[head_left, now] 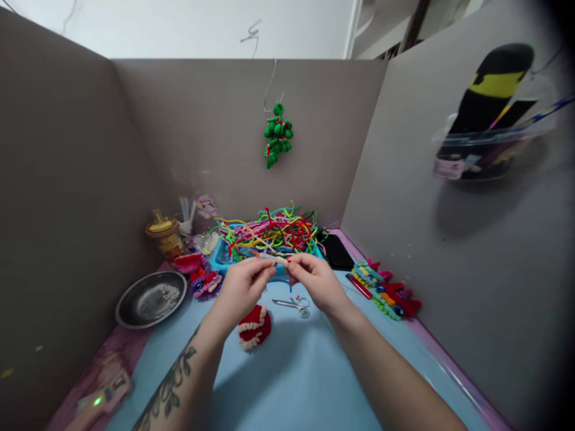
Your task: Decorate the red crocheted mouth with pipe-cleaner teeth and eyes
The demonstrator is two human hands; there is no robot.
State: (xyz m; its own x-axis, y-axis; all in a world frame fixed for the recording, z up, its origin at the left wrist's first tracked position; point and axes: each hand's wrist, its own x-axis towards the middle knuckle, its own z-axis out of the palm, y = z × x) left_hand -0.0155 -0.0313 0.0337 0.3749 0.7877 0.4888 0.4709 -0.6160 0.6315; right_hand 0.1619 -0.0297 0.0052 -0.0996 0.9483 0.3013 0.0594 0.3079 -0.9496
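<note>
My left hand (245,286) and my right hand (315,281) are raised over the middle of the table, fingertips pinched close together. Between them is a small cream yarn piece (282,261), with a pale strand leading up and left from it. A slim light-coloured stick with an orange tip (266,255) shows by the left fingertips; whether it is held I cannot tell. Below the left hand lies a red knitted piece with cream ruffles (260,326). Small scissors (294,306) rest on the blue table beneath the right hand.
Behind the hands, a blue tray (218,257) overflows with colourful strands. A metal bowl (130,308) of small pale bits and a lidded cup (164,233) stand left. A phone (338,251), a red tool (359,286) and colourful knitted pieces (386,293) lie right. Grey partitions enclose three sides.
</note>
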